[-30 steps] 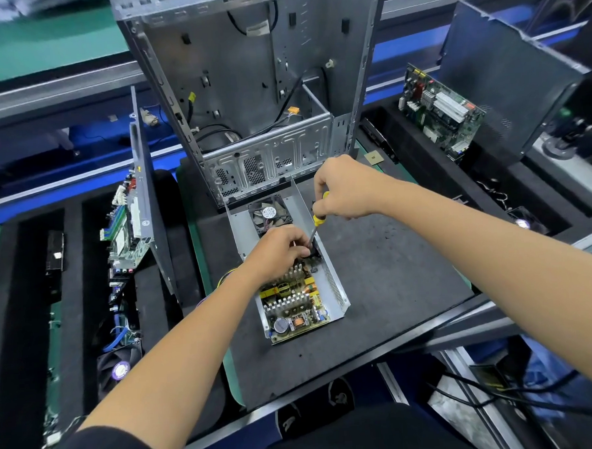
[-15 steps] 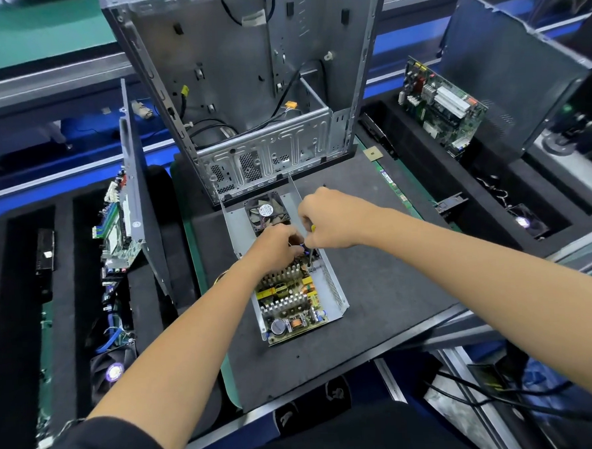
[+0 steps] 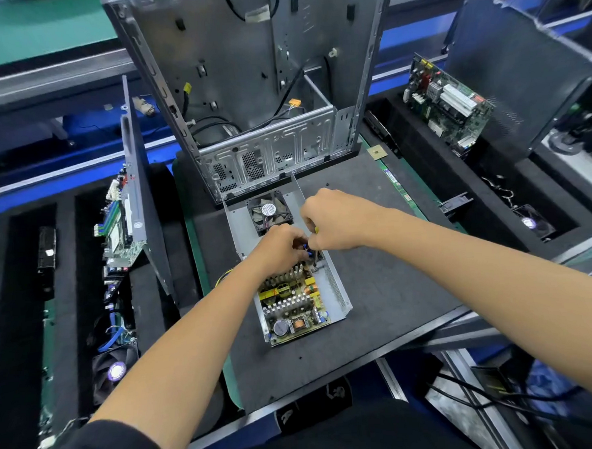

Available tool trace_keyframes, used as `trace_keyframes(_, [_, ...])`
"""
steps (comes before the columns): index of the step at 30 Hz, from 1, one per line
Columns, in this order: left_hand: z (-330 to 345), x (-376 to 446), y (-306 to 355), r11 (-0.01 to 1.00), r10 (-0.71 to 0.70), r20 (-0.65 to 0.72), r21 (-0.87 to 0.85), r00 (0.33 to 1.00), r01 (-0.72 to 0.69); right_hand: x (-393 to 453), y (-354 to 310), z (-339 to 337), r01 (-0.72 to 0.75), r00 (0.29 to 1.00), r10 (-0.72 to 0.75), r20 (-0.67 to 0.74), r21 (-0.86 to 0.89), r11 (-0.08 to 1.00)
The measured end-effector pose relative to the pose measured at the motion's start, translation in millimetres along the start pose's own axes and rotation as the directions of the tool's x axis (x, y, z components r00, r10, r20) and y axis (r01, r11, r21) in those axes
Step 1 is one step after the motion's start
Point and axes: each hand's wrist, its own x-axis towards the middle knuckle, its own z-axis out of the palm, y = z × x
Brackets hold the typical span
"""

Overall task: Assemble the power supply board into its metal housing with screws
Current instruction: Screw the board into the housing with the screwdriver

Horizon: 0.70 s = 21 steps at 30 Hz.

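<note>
The power supply board (image 3: 292, 303), with yellow parts and finned heat sinks, lies in the open silver metal housing (image 3: 339, 290) on the mat. A black fan (image 3: 270, 210) sits at the housing's far end. My right hand (image 3: 335, 218) grips a yellow-handled screwdriver (image 3: 314, 256), held upright with its tip down at the board's far right corner. My left hand (image 3: 280, 247) lies over the board's far end, fingers curled over the parts beside the screwdriver shaft. Any screw under the tip is hidden.
An open grey computer case (image 3: 256, 89) stands just behind the housing. A side panel with a motherboard (image 3: 136, 184) leans at left, another motherboard (image 3: 449, 103) at right. A RAM stick (image 3: 397, 181) and a small chip (image 3: 376, 151) lie on the dark mat (image 3: 394, 288).
My right hand has come down with the screwdriver, from above the housing to right beside my left hand. My left hand has stayed on the board's far end.
</note>
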Motion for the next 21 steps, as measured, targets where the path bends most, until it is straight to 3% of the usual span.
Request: trace_keyframes(21, [0.6,-2.4,0.0,1.000,0.016,-0.019,0.024,1.000,-0.015,-1.4,-2.0,6.3,-0.012,0.999,0.012,0.040,0.006,1.000])
